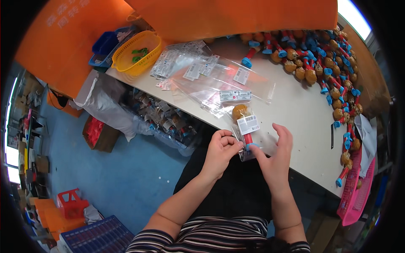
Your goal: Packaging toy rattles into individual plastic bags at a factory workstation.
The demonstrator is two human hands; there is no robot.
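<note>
Now the left grip [217, 155] is pinching a clear toy bag [248, 156]. The right grip [275, 162] is touching it, spread open.

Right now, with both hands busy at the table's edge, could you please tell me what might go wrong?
The bagged toy seems to reach past the edge of the table, so it could drop if the left hand lost its pinch, as the right hand is spread open.
The thin clear bag might crease or tear.
The loose, overlapping bags could slide if brushed.
</note>
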